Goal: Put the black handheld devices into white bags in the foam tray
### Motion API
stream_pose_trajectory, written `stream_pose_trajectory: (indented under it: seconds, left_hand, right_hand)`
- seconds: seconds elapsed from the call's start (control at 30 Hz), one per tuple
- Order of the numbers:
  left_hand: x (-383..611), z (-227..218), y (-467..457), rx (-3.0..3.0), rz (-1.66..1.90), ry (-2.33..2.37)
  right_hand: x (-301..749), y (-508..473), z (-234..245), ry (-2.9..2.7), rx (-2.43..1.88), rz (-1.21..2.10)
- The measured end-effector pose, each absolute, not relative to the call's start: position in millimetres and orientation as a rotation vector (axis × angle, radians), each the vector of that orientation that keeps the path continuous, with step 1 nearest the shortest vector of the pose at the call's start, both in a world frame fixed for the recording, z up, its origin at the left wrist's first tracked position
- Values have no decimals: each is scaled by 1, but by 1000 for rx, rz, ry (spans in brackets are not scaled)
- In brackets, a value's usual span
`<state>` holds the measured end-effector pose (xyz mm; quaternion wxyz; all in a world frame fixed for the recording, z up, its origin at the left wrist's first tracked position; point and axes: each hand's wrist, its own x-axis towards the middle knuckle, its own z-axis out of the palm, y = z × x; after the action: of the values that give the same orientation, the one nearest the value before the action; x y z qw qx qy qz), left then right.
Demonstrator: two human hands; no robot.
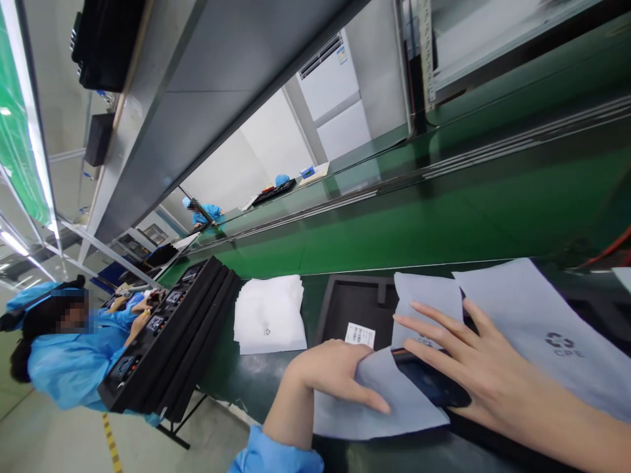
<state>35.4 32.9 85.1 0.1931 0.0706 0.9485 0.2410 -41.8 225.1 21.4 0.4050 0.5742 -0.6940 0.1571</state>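
A dark, glossy, flat device lies partly inside a whitish CPE plastic bag. My left hand is closed on the bag's left side, thumb on top and the other fingers tucked out of sight at its edge. Spread fingers of my right hand lie over the device and an upper flap of plastic printed CPE. Part of the device is hidden under that palm. Just beyond is a black foam tray with a white printed label.
A stack of white bags is left of the tray. Black foam trays holding small devices are piled further left, beside a co-worker in blue. Another CPE bag lies right. A green conveyor belt runs behind, under a grey shelf.
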Motion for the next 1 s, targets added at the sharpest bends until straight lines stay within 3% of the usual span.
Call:
stream_pose_trajectory:
  seconds: [0.07, 0.2, 0.27, 0.33, 0.43, 0.53, 0.7, 1.0]
  left_hand:
    - [33, 85, 31, 187, 785, 2622]
    - [29, 69, 33, 120, 1498, 2464]
    - [27, 60, 34, 71, 1861, 2415]
    - [24, 56, 35, 32, 2109, 2463]
    - [20, 54, 39, -10, 2224, 2559]
    - [18, 54, 49, -36, 2235, 2630]
    - [19, 54, 69, -64, 2402, 2663]
    - [19, 57, 65, -245, 2751, 2704]
  right_hand:
    - [-40, 223, 22, -1696, 1452, 375]
    - [-37, 216, 25, -1665, 1290, 351]
    - [-35, 214, 21, -1766, 1153, 515]
    - [-34, 213, 13, -1981, 1090, 879]
    - [-32, 209, 3, -2291, 1258, 1513]
    - [-30, 203, 5, -2386, 1445, 1789]
    - [-27, 192, 19, -2309, 1244, 2068]
    - [-19, 161, 25, -2425, 705, 2229]
